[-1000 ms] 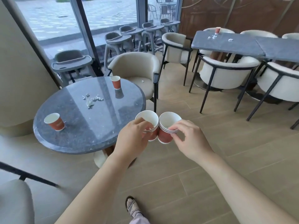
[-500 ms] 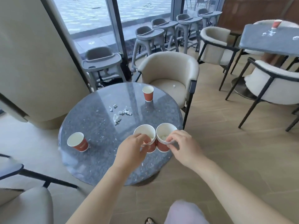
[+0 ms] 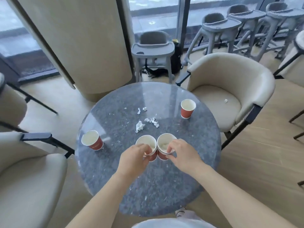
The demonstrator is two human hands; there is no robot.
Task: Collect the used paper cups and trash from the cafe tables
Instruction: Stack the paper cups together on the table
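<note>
My left hand (image 3: 134,159) grips a stack of red paper cups (image 3: 145,143) by the rim. My right hand (image 3: 182,153) pinches a second stack of red cups (image 3: 162,142) that touches the first; white scraps lie inside it. Both stacks are low over the round grey stone table (image 3: 164,186). On the table stand a single red cup (image 3: 92,140) at the left and another red cup (image 3: 187,108) at the far right. Crumpled white paper scraps (image 3: 146,120) lie scattered in the middle. One small scrap (image 3: 226,100) lies on a chair seat.
A cream armchair (image 3: 243,83) stands at the table's right and another cream chair (image 3: 24,178) at the left. A wide cream column (image 3: 85,46) rises behind. Several grey high chairs (image 3: 153,48) line the window.
I have stepped up to the round table, which now lies right under my hands. Both hands hold their cup stacks as before, now lowered over the tabletop.
</note>
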